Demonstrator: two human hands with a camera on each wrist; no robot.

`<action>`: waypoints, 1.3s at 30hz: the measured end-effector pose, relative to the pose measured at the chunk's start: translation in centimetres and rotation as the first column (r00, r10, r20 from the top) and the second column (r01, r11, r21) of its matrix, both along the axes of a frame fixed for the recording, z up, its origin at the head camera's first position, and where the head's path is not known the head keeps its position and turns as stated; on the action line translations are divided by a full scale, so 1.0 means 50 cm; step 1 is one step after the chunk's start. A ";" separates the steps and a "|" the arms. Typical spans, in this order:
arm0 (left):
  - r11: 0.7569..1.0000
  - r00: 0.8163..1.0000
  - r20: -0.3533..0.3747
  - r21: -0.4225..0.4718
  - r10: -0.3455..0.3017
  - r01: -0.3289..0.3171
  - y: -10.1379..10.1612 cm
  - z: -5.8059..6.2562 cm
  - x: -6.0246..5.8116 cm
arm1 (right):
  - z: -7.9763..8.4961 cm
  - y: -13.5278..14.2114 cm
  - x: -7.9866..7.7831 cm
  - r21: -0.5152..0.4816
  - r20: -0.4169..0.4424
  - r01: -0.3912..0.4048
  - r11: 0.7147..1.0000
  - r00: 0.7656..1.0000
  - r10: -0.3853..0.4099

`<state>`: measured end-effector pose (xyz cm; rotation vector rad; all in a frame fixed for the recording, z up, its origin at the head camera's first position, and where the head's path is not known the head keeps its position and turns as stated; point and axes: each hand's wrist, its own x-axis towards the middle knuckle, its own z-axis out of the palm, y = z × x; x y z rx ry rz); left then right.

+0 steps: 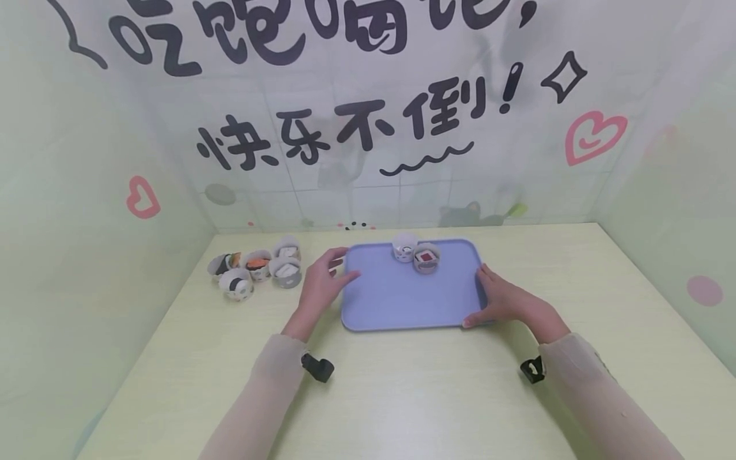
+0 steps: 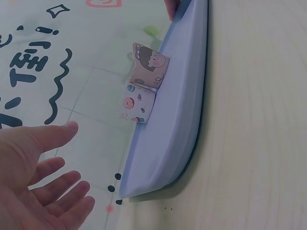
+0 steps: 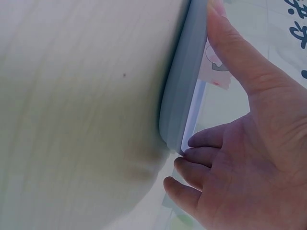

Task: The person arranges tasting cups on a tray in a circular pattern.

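A blue rectangular tray (image 1: 402, 306) lies on the table, with two small printed paper cups at its back edge. One cup (image 1: 405, 248) is whitish; the other cup (image 1: 427, 258) holds a white piece with a dark red square. My left hand (image 1: 324, 281) is beside the tray's left end, thumb and fingers spread; the left wrist view shows a gap between this hand (image 2: 53, 182) and the tray (image 2: 177, 110). At the right end, my right hand (image 1: 506, 299) touches the tray, thumb along the front corner and fingers against the side, loosely bent.
Several paper cups stand in a cluster at the back left, among them a cup (image 1: 258, 265) with an orange-topped piece like sushi and a cup (image 1: 236, 285) with a black-banded white one. A printed curtain (image 1: 356, 172) borders the table (image 1: 391, 390) behind.
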<state>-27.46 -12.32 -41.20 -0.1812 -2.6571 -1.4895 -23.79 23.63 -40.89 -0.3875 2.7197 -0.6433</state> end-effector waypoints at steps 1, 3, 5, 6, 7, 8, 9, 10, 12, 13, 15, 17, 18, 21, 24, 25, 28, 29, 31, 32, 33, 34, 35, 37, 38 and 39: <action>1.000 1.000 -0.001 0.000 0.002 -0.002 -0.002 0.000 0.000 | 0.000 0.000 0.000 0.001 0.001 -0.001 1.000 1.000 0.001; 1.000 1.000 -0.005 0.002 0.002 -0.001 -0.005 0.000 -0.001 | 0.001 -0.001 0.000 0.003 0.002 0.001 1.000 1.000 -0.001; 1.000 1.000 -0.003 0.000 0.001 -0.001 -0.009 0.001 0.000 | 0.001 -0.001 0.000 0.005 0.004 0.002 1.000 1.000 -0.002; 1.000 1.000 -0.002 -0.001 0.002 -0.002 -0.011 0.002 0.000 | 0.001 -0.001 0.000 0.005 0.005 0.002 1.000 1.000 -0.002; 1.000 1.000 0.001 0.000 0.005 -0.005 -0.013 0.003 0.001 | 0.001 -0.001 -0.001 0.005 0.004 0.001 1.000 1.000 -0.001; 1.000 1.000 0.001 0.001 0.005 -0.005 -0.015 0.004 0.001 | 0.000 -0.001 -0.001 0.005 0.004 0.001 1.000 1.000 -0.001; 1.000 1.000 0.001 0.002 0.006 -0.006 -0.016 0.005 0.002 | 0.000 -0.001 -0.001 0.005 0.002 0.000 1.000 1.000 0.000; 1.000 1.000 0.001 0.001 0.009 -0.009 -0.019 0.006 0.002 | 0.000 -0.001 -0.001 0.004 0.001 -0.002 1.000 1.000 0.002; 1.000 1.000 -0.002 0.007 0.007 -0.007 -0.023 0.008 0.003 | -0.001 -0.001 -0.001 0.003 0.000 -0.003 1.000 1.000 0.003; 1.000 1.000 -0.002 0.009 0.007 -0.007 -0.025 0.009 0.004 | -0.001 -0.001 -0.001 0.002 -0.001 -0.004 1.000 1.000 0.004; 1.000 1.000 -0.002 0.018 0.010 -0.010 -0.030 0.010 0.004 | -0.001 -0.001 -0.002 0.001 0.001 -0.003 1.000 1.000 0.003; 1.000 1.000 -0.002 0.026 0.011 -0.011 -0.035 0.012 0.004 | -0.001 -0.001 -0.002 0.002 0.001 -0.002 1.000 1.000 0.002; 1.000 1.000 -0.002 0.028 0.012 -0.012 -0.037 0.013 0.004 | -0.001 -0.001 -0.002 0.003 0.000 -0.002 1.000 1.000 0.002; 0.999 1.000 -0.007 0.028 0.015 -0.015 -0.044 0.015 0.002 | 0.000 0.000 -0.003 0.006 0.001 -0.001 1.000 1.000 0.001; 1.000 1.000 -0.016 0.016 0.024 -0.023 -0.050 0.017 0.002 | -0.001 0.000 -0.002 0.004 0.003 -0.002 1.000 1.000 0.002; 1.000 0.999 -0.018 0.013 0.027 -0.027 -0.052 0.018 0.002 | -0.001 0.000 -0.002 0.001 0.004 -0.002 1.000 1.000 0.002; 0.999 0.999 -0.020 0.010 0.035 -0.035 -0.059 0.021 0.004 | -0.001 -0.001 -0.001 -0.005 0.007 -0.002 1.000 1.000 0.002; 0.999 0.999 -0.018 0.011 0.037 -0.037 -0.061 0.023 0.005 | -0.002 -0.001 -0.001 -0.005 0.009 -0.003 1.000 1.000 0.003; 0.999 0.999 -0.017 0.014 0.042 -0.042 -0.065 0.026 0.006 | -0.001 -0.001 0.000 -0.006 0.010 -0.002 1.000 1.000 0.002; 0.999 0.999 -0.014 0.014 0.046 -0.046 -0.067 0.027 0.006 | -0.001 -0.001 0.000 -0.004 0.010 -0.003 1.000 1.000 0.003; 0.999 0.999 -0.012 0.011 0.049 -0.049 -0.069 0.029 0.006 | -0.001 -0.001 0.000 -0.004 0.010 -0.003 1.000 1.000 0.003; 0.999 0.999 -0.010 0.009 0.053 -0.053 -0.071 0.029 0.006 | -0.001 -0.001 0.000 -0.001 0.008 -0.004 1.000 1.000 0.004; 0.998 0.998 -0.010 0.010 0.056 -0.056 -0.073 0.030 0.005 | -0.001 -0.001 0.000 0.001 0.005 -0.004 1.000 1.000 0.004; 0.998 0.998 -0.009 0.007 0.062 -0.061 -0.077 0.031 0.005 | 0.000 -0.001 0.000 0.004 0.001 -0.005 1.000 1.000 0.005; 0.998 0.998 -0.009 0.007 0.064 -0.064 -0.079 0.031 0.005 | 0.000 -0.001 0.000 0.006 0.001 -0.006 1.000 1.000 0.006; 0.998 0.998 -0.012 0.008 0.065 -0.065 -0.082 0.031 0.005 | 0.000 -0.001 0.000 0.007 0.001 -0.005 1.000 1.000 0.005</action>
